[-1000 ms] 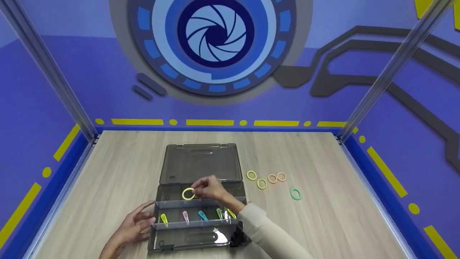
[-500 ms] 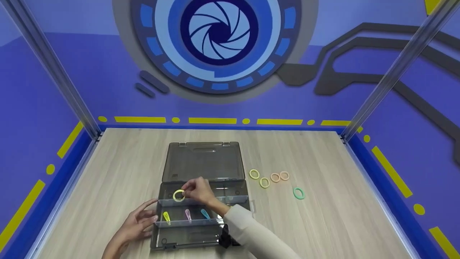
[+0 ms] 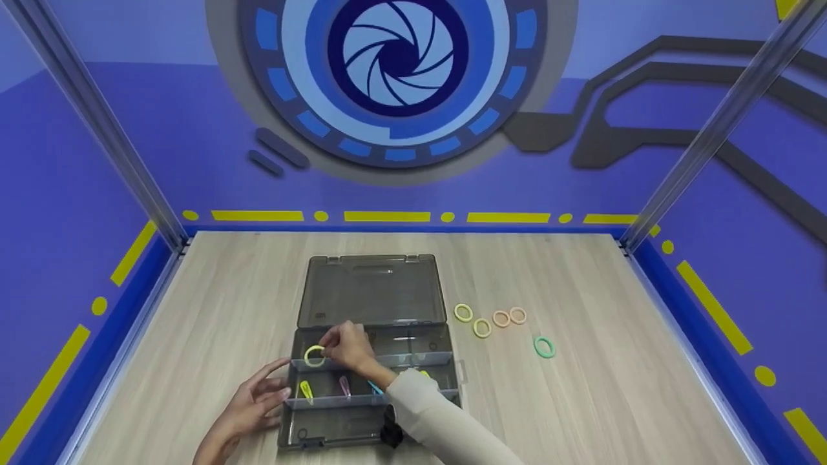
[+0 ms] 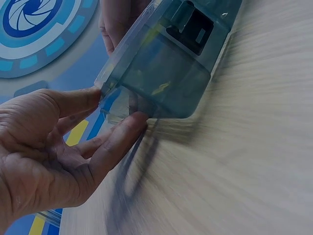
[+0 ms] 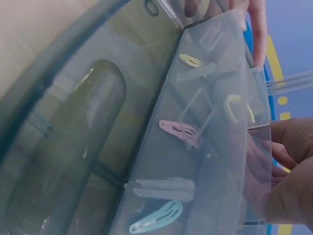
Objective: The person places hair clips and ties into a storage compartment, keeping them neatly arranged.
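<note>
A smoky see-through storage box (image 3: 362, 426) lies with its lid (image 3: 375, 290) folded back. My right hand (image 3: 349, 345) pinches a yellow hair tie (image 3: 306, 356) over the left end of the back compartment. The right wrist view shows that yellow hair tie (image 5: 229, 108) through the clear divider. Snap hair clips lie in the middle compartment: a yellow clip (image 3: 306, 391), a pink clip (image 5: 180, 131) and a blue clip (image 5: 156, 218); others are partly hidden by the right arm. At the box's left side, the fingertips of my left hand (image 3: 249, 407) rest against its wall.
On the table right of the box lie two yellow hair ties (image 3: 463, 313), two peach hair ties (image 3: 501, 319) and a green hair tie (image 3: 544, 347). Blue walls (image 3: 471, 168) and metal posts (image 3: 704, 123) border the table. The box's front compartment (image 3: 336, 426) faces me.
My right hand has moved left along the back compartment with the yellow hair tie. The left hand stays at the box's side. The whole view has shifted slightly.
</note>
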